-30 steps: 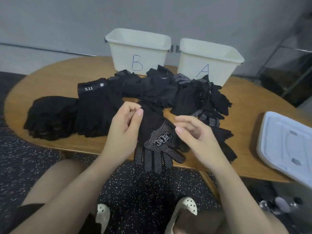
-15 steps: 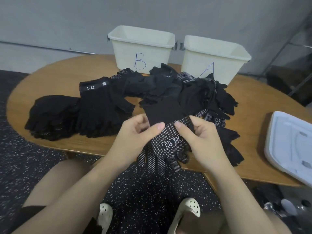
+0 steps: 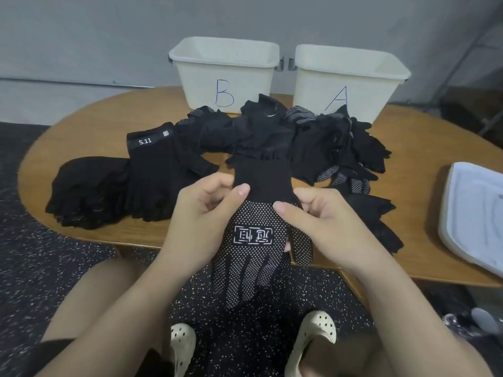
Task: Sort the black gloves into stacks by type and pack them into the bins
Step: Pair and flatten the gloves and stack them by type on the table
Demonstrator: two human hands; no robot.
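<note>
A black glove with white grip dots hangs cuff-up over the table's near edge, its fingers pointing down. My left hand pinches its left side and my right hand pinches its right side, thumbs on the dotted palm. Behind it a loose heap of black gloves stretches across the table. At the left lie a stack topped by a glove marked 5.11 and a darker pile. Two white bins stand at the back: bin B and bin A.
The oval wooden table carries everything. A white plastic lid lies at its right edge. My knees and pale clogs are below the table edge on a speckled dark floor. A grey wall runs behind the bins.
My hands have turned the dotted glove straight and spread it flat between them, cuff up. One second ago only the left hand held it, with the right hand apart.
</note>
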